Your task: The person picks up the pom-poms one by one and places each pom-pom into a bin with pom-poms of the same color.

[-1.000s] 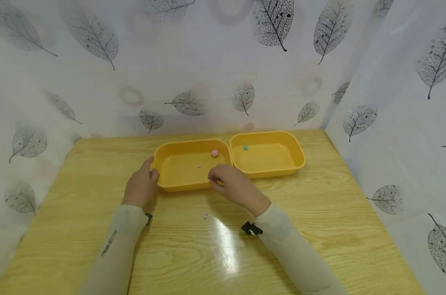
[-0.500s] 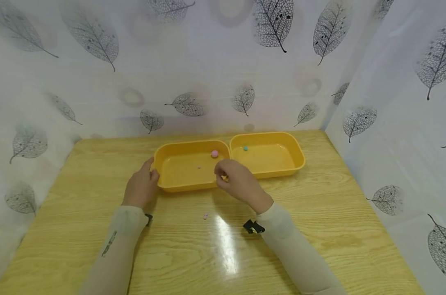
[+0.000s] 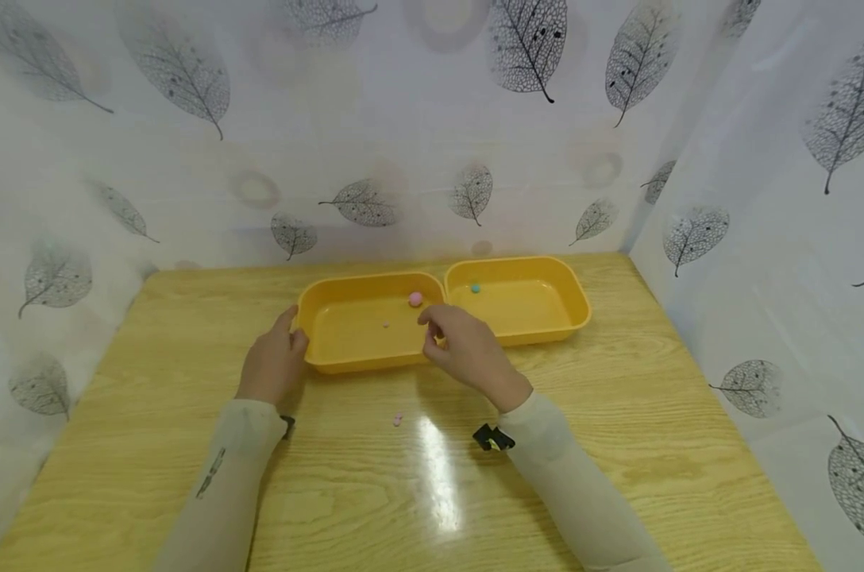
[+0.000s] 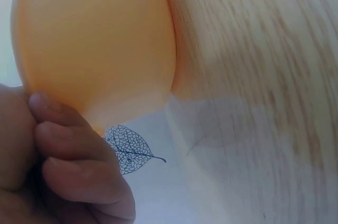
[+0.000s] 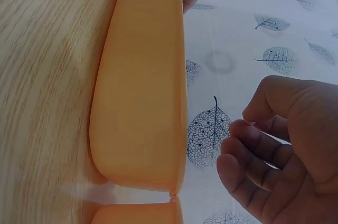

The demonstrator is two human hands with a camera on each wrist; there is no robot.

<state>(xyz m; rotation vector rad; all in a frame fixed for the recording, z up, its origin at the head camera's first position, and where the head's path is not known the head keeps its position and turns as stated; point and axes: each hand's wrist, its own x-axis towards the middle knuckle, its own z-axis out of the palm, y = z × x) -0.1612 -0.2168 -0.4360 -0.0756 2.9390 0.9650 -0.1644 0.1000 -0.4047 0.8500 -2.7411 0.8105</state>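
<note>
Two yellow trays stand side by side on the wooden table (image 3: 618,445). My left hand (image 3: 275,361) grips the left rim of the left tray (image 3: 346,359), thumb on the rim and fingers (image 4: 74,145) against its outer wall (image 4: 95,39). A pink ball (image 3: 415,299) and a tiny pink bit (image 3: 385,324) lie in that tray. My right hand (image 3: 439,334) hovers over its near right corner, thumb and fingertips (image 5: 245,129) pinched together; nothing shows between them. A teal bead (image 3: 476,287) lies in the right tray (image 3: 546,334).
A small pink bit (image 3: 398,419) lies on the table between my forearms. Leaf-patterned white curtains (image 3: 761,238) close in the table at the back, left and right. The left tray's outer wall (image 5: 142,86) fills the right wrist view.
My right hand has lifted from the left tray's near edge and moved right and back, toward the seam between the trays. The left hand and both trays stayed put.
</note>
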